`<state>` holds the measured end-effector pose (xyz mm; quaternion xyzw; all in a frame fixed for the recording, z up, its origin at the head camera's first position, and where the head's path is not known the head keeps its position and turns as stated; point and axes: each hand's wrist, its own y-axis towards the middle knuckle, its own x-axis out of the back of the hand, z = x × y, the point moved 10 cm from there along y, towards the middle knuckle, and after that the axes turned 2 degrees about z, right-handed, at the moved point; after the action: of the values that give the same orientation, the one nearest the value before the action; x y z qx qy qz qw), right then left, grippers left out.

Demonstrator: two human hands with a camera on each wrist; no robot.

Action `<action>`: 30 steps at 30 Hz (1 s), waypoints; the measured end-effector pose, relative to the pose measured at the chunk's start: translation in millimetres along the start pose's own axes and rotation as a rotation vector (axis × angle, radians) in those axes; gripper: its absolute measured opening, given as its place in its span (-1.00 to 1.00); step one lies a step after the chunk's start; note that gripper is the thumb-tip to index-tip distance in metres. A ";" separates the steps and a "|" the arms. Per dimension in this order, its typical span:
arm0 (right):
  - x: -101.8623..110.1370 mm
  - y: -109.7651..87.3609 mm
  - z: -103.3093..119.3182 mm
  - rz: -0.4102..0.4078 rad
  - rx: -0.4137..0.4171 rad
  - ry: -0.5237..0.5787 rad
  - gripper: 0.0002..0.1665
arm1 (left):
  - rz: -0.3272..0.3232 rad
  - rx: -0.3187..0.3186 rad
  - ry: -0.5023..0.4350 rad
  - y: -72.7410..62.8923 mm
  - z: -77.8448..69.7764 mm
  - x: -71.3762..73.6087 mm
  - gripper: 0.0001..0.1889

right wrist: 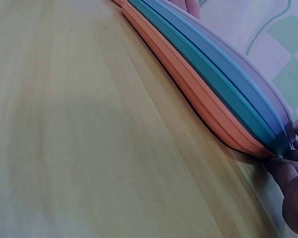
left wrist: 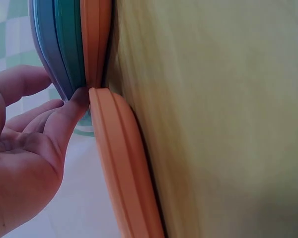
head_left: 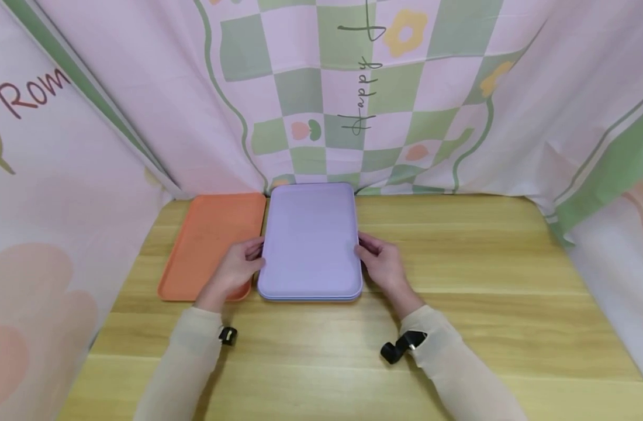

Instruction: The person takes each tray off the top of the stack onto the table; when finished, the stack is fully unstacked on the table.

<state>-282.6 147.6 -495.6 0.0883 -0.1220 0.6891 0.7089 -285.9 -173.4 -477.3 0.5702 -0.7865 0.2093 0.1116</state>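
Observation:
A stack of rectangular trays lies on the table, its purple tray on top. Beneath it the left wrist view shows a blue tray, a teal tray and orange at the bottom. My left hand holds the stack's left edge, thumb toward the purple tray and fingers at the lower rims. On the opposite edge, my right hand grips the stack with thumb and fingers. Another orange tray lies flat to the left, partly under my left forearm and hand.
The wooden table extends to the right of the stack and toward me. A patterned curtain hangs along the table's back edge, with more cloth at both sides. Black straps with small devices sit on the wrists.

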 end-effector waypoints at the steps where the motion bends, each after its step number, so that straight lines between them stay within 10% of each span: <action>1: -1.2 0.3 0.4 0.000 0.001 0.002 -0.51 | -0.002 0.004 0.004 -0.7 0.3 0.9 -0.35; 30: -21.4 2.1 3.7 0.011 -0.008 0.038 -0.50 | -0.033 -0.051 0.112 -7.6 12.4 19.8 -0.39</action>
<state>-285.4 126.2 -498.5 0.0716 -0.1115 0.6940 0.7077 -284.3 -197.8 -478.5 0.5676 -0.7745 0.2186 0.1735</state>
